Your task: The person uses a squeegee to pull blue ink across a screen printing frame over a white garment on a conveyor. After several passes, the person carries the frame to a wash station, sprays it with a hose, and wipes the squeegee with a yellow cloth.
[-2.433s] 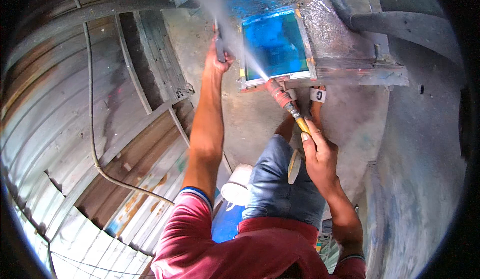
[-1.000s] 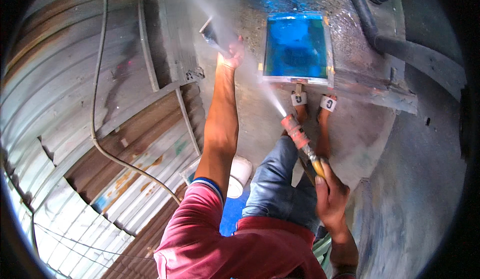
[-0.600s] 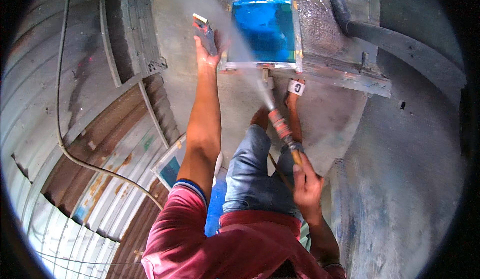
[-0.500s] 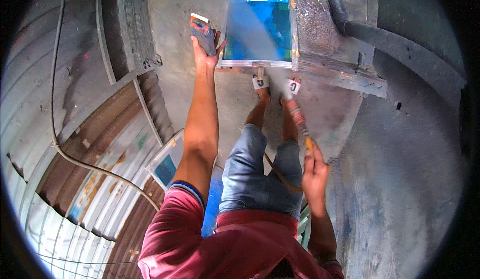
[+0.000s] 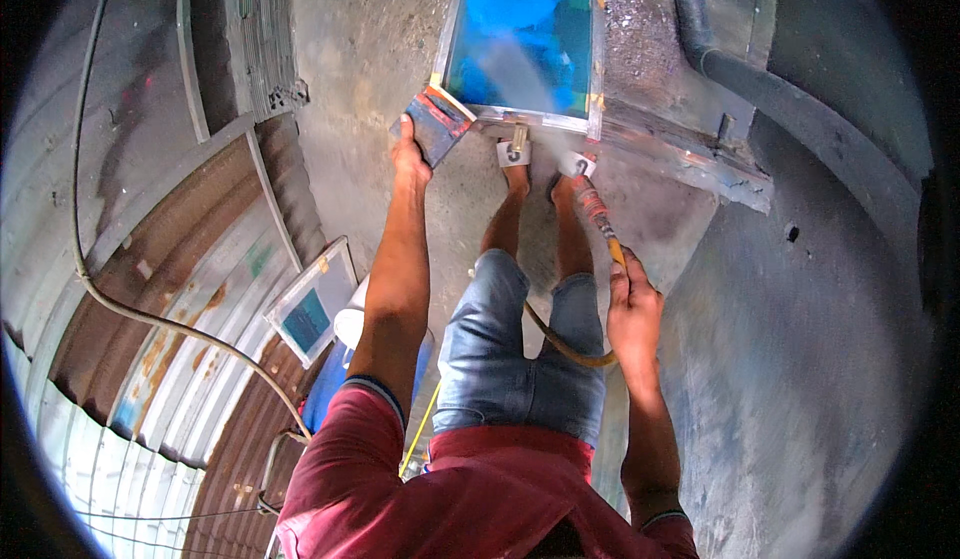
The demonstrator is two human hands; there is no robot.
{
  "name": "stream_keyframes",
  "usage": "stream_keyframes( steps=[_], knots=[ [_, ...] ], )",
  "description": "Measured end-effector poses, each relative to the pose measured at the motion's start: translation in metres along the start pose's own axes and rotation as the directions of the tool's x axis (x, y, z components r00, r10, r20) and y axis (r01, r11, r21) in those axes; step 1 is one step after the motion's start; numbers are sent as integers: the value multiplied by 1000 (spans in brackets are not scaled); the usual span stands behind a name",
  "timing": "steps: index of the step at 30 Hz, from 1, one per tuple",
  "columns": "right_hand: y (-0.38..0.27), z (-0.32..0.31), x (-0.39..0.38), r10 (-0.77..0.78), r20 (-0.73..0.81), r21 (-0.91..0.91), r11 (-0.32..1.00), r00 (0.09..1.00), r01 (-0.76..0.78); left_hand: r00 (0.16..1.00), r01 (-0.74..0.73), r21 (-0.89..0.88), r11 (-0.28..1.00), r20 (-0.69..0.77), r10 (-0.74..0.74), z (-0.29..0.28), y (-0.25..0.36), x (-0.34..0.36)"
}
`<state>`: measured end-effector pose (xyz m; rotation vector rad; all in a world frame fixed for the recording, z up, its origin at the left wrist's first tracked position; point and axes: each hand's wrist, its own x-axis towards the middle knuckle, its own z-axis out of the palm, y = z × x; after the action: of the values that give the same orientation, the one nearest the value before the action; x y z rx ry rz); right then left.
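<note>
A squeegee (image 5: 432,129) with a dark grey, orange-stained body and a pale edge is gripped in my left hand (image 5: 408,159), held by the lower left corner of the screen frame. My right hand (image 5: 634,311) is closed around a yellowish hose (image 5: 575,355) just behind its red-and-grey nozzle (image 5: 592,203). A whitish jet of spray leaves the nozzle up and left onto the silk-screen frame (image 5: 535,117). Wet bright blue ink covers much of its mesh (image 5: 490,44); a darker teal area shows at the right. Blue liquid spreads past the far edge.
Below the screen frame lies a metal ledge (image 5: 690,154), my feet beside it. Dark pipes (image 5: 800,84) run along the right. Corrugated sheets (image 5: 190,359) with a hanging cable (image 5: 160,321) stand left. Another framed screen (image 5: 312,304) leans near a white container (image 5: 350,325) and a blue drum (image 5: 326,389).
My left hand has lowered and turned the squeegee toward the frame's lower left corner. The nozzle has shifted slightly up, still spraying. More of the mesh looks bright blue.
</note>
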<state>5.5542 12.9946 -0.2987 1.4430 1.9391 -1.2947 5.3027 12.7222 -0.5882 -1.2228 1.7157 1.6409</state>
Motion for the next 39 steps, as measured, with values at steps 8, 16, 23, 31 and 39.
stream_keyframes(
  steps=[8,16,23,31,39],
  knots=[
    [-2,34,53,-152,-45,-14,988,987,152,993,-26,266,964,119,-6,8,12,55],
    [-17,35,56,17,44,-57,998,999,-14,979,77,332,940,154,-135,27,-6,75],
    [-7,21,37,107,-27,140,985,994,-103,887,156,253,955,390,-248,41,29,42],
    [-2,7,12,2,-88,79,997,996,5,912,-90,239,967,409,-16,80,83,-24],
    [12,3,-1,-60,-136,165,983,989,82,839,-537,694,480,499,216,108,171,-79]
  ],
)
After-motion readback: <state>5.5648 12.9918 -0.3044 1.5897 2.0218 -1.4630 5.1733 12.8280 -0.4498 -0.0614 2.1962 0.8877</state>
